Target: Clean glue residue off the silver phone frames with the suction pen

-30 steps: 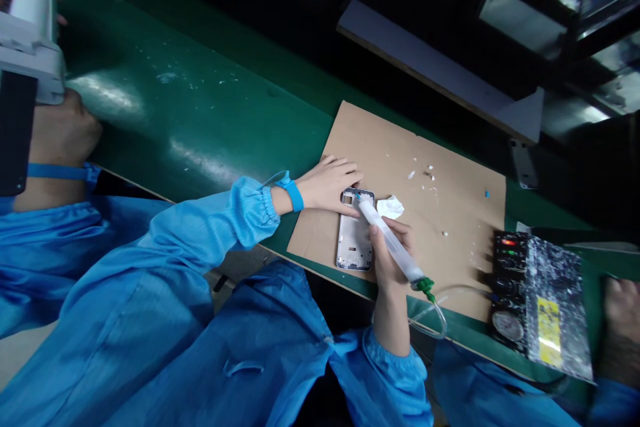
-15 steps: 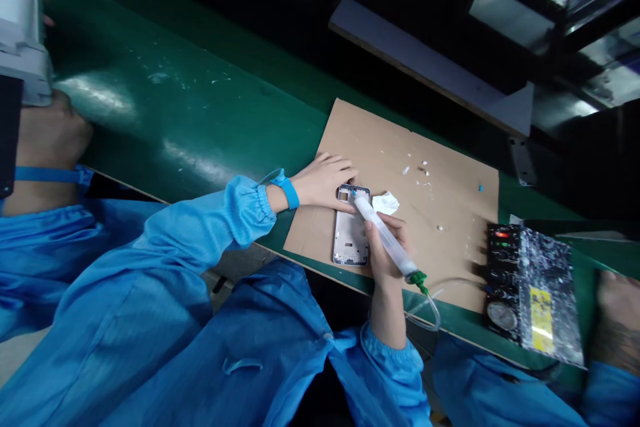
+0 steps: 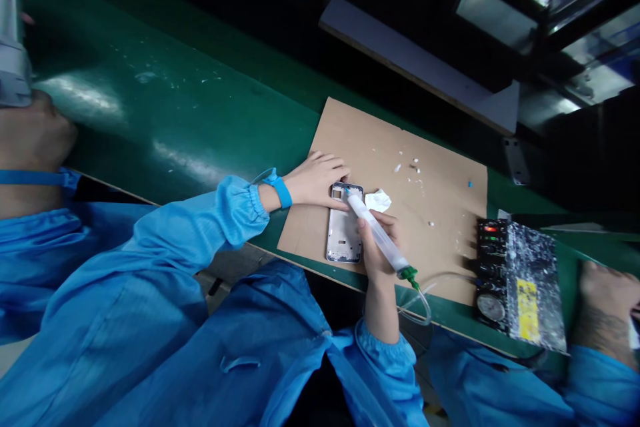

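On the cardboard sheet [image 3: 310, 227] lies a silver phone frame [image 3: 344, 233] with cutouts near its top. My left hand [image 3: 317, 180] holds its upper left end, fingers past the top and thumb across the side. A translucent dispensing syringe [image 3: 383, 240] with a green cap is gripped in my right hand [image 3: 379, 247]. Its blue needle tip [image 3: 347, 191] points down at the frame's top part; whether it touches cannot be made out. From the cap runs a clear air tube [image 3: 427, 310]. Beside the frame's upper right rests a crumpled white tissue [image 3: 378, 200].
A dispenser box [image 3: 535, 280] with a gauge and lit red display stands at the right. White scraps [image 3: 414, 165] and a blue bit [image 3: 470, 184] dot the cardboard. Co-workers' hands flank me, left [image 3: 37, 133] and right [image 3: 607, 293]. A shelf [image 3: 420, 67] runs behind the green bench [image 3: 200, 100].
The whole view has shifted slightly, so things sit a little further left. My hands keep their grips, and the syringe tip appears slightly further left on the frame's top.
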Demonstrator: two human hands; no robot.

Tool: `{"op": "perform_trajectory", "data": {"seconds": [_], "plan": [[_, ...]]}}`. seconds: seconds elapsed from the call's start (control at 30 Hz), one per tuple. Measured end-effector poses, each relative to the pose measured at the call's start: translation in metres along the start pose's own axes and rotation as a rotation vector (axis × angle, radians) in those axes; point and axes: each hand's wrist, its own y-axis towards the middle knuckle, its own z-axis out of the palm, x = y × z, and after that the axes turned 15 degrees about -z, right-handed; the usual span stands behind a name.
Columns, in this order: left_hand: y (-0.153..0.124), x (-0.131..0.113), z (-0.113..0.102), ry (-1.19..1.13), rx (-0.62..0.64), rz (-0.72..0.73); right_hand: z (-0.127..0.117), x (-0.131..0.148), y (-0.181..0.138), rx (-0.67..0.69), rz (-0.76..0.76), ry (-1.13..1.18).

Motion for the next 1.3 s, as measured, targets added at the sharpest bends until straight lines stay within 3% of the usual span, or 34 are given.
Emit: {"op": "perform_trajectory", "data": {"seconds": [1.3], "plan": [[-0.0004, 0.0001, 0.0013, 0.002, -0.002, -0.005, 0.0012, 0.0031, 0.0009, -0.044, 0.0, -0.037]]}}
